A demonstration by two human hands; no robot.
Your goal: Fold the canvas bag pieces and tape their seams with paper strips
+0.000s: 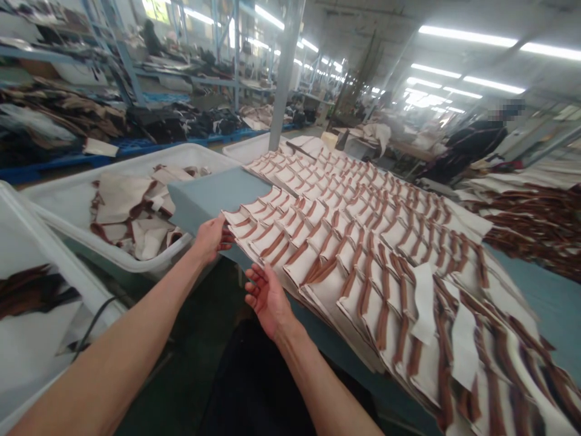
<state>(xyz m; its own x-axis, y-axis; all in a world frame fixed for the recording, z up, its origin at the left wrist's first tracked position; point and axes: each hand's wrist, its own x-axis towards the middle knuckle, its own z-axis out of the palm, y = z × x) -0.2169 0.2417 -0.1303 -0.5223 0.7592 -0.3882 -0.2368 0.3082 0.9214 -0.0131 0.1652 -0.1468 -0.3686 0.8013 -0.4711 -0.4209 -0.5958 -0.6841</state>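
Note:
Many cream fabric pieces with brown trim (363,242) lie in overlapping rows across a grey-blue table (213,194). My left hand (212,237) is at the table's near edge, its fingers curled round the corner of the nearest pieces. My right hand (267,298) is just below it, palm up, with its fingers slipped under the edge of the same overlapping pieces.
A white plastic tub (82,200) with loose cream and brown pieces stands left of the table, another tub (27,254) nearer at far left. A grey pillar (285,66) rises behind the table. A person (472,145) works at the far right, beside more stacked pieces (531,224).

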